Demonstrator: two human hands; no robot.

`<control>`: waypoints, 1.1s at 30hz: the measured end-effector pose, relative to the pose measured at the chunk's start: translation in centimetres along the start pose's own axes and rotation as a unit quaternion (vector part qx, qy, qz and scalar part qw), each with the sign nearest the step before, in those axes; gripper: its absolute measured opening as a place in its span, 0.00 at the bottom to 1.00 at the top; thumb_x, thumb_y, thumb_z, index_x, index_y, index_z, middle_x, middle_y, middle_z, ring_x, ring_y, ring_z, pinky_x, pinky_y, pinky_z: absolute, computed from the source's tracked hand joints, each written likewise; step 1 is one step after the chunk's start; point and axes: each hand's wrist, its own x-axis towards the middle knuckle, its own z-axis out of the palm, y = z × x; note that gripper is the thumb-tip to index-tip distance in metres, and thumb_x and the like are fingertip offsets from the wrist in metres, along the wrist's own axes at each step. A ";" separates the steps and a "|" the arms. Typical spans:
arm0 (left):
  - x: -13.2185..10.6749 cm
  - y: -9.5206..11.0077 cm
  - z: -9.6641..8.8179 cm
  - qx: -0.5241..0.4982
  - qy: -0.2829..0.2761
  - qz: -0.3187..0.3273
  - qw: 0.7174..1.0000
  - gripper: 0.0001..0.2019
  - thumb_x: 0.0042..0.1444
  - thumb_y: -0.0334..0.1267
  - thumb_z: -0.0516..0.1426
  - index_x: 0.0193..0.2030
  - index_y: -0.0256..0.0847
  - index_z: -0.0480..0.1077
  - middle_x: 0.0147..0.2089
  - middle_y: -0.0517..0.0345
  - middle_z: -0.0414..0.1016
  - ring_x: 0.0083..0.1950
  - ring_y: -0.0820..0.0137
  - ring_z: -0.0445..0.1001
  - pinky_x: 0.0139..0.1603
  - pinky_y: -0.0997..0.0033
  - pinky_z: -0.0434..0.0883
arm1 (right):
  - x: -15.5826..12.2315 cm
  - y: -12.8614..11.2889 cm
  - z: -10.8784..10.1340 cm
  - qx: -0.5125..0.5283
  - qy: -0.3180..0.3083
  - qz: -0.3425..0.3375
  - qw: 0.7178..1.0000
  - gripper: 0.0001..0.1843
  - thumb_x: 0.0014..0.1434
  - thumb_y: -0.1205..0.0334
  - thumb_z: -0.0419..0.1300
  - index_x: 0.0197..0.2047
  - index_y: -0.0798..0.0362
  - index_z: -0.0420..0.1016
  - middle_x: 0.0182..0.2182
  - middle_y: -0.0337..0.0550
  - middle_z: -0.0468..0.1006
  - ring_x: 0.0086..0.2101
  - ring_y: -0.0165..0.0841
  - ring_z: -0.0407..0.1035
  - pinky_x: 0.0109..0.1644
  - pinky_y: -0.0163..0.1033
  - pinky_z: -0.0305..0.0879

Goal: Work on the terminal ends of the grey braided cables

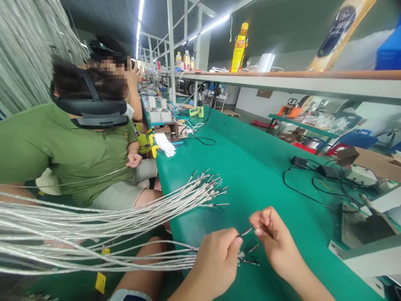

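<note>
The person's left hand (pixel 216 261) is closed in a tight, narrow grip on a bunch of silver braided cables (pixel 140 261), close to their ends, and the ends stick out past the fingers above the green workbench (pixel 282 179). A short thin wire (pixel 246 231) with a bright tip sits just by the left thumb. The right hand (pixel 272 238) is right next to it, with its thumb and finger close together, but I cannot tell if they are really holding the wire. Just past the left hand, more little wires (pixel 253 248) poke out of the cable ends. A bigger bunch of cables (pixel 94 221) lies to the left, and its ends (pixel 203 196) are spread out in a fan on the bench. Each end I can see there has tiny wires poking out, so many ends look the same, but I cannot count them or tell how many are left to do. Farther along, a person in a green shirt (pixel 62 146) sits at the bench, near a white glove (pixel 164 144). Up on a long shelf (pixel 282 81) stands a yellow bottle (pixel 239 48).
</note>
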 end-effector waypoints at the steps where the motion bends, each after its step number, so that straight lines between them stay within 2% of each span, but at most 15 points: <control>1: 0.0 -0.1 0.0 -0.002 0.004 -0.001 1.000 0.17 0.68 0.44 0.41 0.29 0.41 0.54 0.28 0.65 0.62 0.30 0.76 0.59 0.31 0.70 0.47 | 0.1 0.2 -0.7 -0.007 0.005 -0.002 1.000 0.12 0.63 0.73 0.48 0.35 0.47 0.49 0.32 0.35 0.60 0.33 0.33 0.52 0.35 0.36 0.50; 3: 0.0 -0.4 -0.2 -0.014 0.021 -0.016 1.000 0.17 0.68 0.44 0.41 0.28 0.41 0.53 0.27 0.64 0.60 0.29 0.75 0.58 0.31 0.70 0.47 | 0.3 0.5 -2.5 -0.015 0.040 -0.010 0.999 0.12 0.65 0.69 0.51 0.35 0.48 0.50 0.33 0.35 0.61 0.33 0.32 0.53 0.35 0.36 0.51; 6: 0.1 -0.8 -0.4 -0.053 0.047 -0.030 0.997 0.18 0.68 0.44 0.43 0.27 0.40 0.52 0.26 0.64 0.58 0.29 0.75 0.57 0.30 0.71 0.48 | 0.6 0.1 -5.3 -0.031 0.127 -0.039 0.991 0.13 0.65 0.63 0.58 0.35 0.48 0.53 0.36 0.37 0.64 0.36 0.32 0.57 0.36 0.35 0.54; 8: 0.3 -0.9 -0.4 -0.081 0.052 -0.020 0.995 0.16 0.66 0.43 0.47 0.27 0.40 0.55 0.27 0.64 0.60 0.30 0.76 0.58 0.30 0.72 0.49 | 0.7 -0.8 -6.1 -0.051 0.160 -0.063 0.984 0.12 0.64 0.61 0.60 0.37 0.48 0.57 0.38 0.39 0.66 0.40 0.33 0.60 0.38 0.35 0.56; 9: 0.4 -0.9 -0.4 -0.091 0.057 -0.016 0.994 0.15 0.66 0.41 0.48 0.27 0.41 0.57 0.27 0.64 0.61 0.30 0.76 0.59 0.30 0.72 0.49 | 0.7 -1.4 -5.9 -0.061 0.158 -0.071 0.983 0.11 0.64 0.60 0.61 0.39 0.47 0.58 0.39 0.40 0.66 0.41 0.34 0.61 0.40 0.35 0.58; 11: 0.4 -0.9 -0.4 -0.103 0.069 -0.018 0.992 0.13 0.64 0.39 0.51 0.27 0.41 0.60 0.28 0.65 0.63 0.31 0.76 0.60 0.31 0.73 0.50 | 0.5 -2.4 -4.8 -0.076 0.114 -0.067 0.988 0.09 0.65 0.59 0.60 0.44 0.46 0.61 0.42 0.42 0.67 0.42 0.35 0.62 0.41 0.37 0.60; 14: 0.4 -0.9 -0.3 -0.101 0.080 -0.021 0.991 0.11 0.63 0.38 0.54 0.28 0.42 0.64 0.28 0.65 0.64 0.31 0.77 0.60 0.31 0.73 0.50 | 0.2 -3.4 -2.2 -0.091 0.022 -0.023 0.995 0.12 0.67 0.58 0.58 0.52 0.44 0.61 0.48 0.45 0.66 0.38 0.34 0.63 0.40 0.39 0.63; 16: 0.3 -0.9 -0.3 -0.094 0.079 -0.016 0.992 0.11 0.62 0.39 0.54 0.28 0.43 0.64 0.28 0.66 0.64 0.31 0.77 0.60 0.31 0.73 0.50 | 0.1 -3.4 -0.9 -0.098 -0.007 0.003 0.995 0.14 0.67 0.58 0.58 0.53 0.44 0.61 0.51 0.46 0.66 0.36 0.33 0.63 0.38 0.40 0.63; 19: 0.3 -0.8 -0.3 -0.082 0.079 -0.010 0.993 0.12 0.62 0.39 0.55 0.27 0.42 0.62 0.27 0.66 0.62 0.31 0.77 0.59 0.31 0.73 0.50 | 0.1 -3.0 0.2 -0.081 -0.005 0.007 0.997 0.14 0.65 0.58 0.61 0.51 0.45 0.62 0.46 0.44 0.68 0.35 0.33 0.63 0.38 0.41 0.63; 23: 0.3 -0.7 -0.1 -0.066 0.082 -0.011 0.994 0.12 0.61 0.38 0.56 0.27 0.42 0.62 0.28 0.66 0.63 0.31 0.77 0.60 0.31 0.74 0.50 | 0.0 -2.0 0.6 -0.043 0.005 0.004 0.999 0.15 0.65 0.58 0.61 0.51 0.45 0.60 0.38 0.41 0.70 0.39 0.36 0.65 0.41 0.41 0.63; 27: 0.2 -0.9 0.2 -0.049 0.071 0.003 0.996 0.11 0.60 0.37 0.56 0.27 0.42 0.62 0.28 0.66 0.64 0.32 0.77 0.61 0.32 0.74 0.50 | -0.2 -1.4 0.8 -0.047 -0.003 -0.015 0.999 0.16 0.66 0.58 0.59 0.54 0.44 0.58 0.38 0.41 0.71 0.40 0.36 0.66 0.42 0.40 0.63; 33: 0.1 -0.7 0.1 -0.058 0.082 0.001 0.995 0.12 0.61 0.36 0.54 0.26 0.41 0.59 0.28 0.65 0.63 0.31 0.77 0.60 0.31 0.74 0.50 | -0.6 -1.7 1.2 -0.088 -0.032 -0.029 0.995 0.17 0.68 0.58 0.56 0.56 0.45 0.56 0.36 0.40 0.70 0.35 0.34 0.65 0.38 0.39 0.63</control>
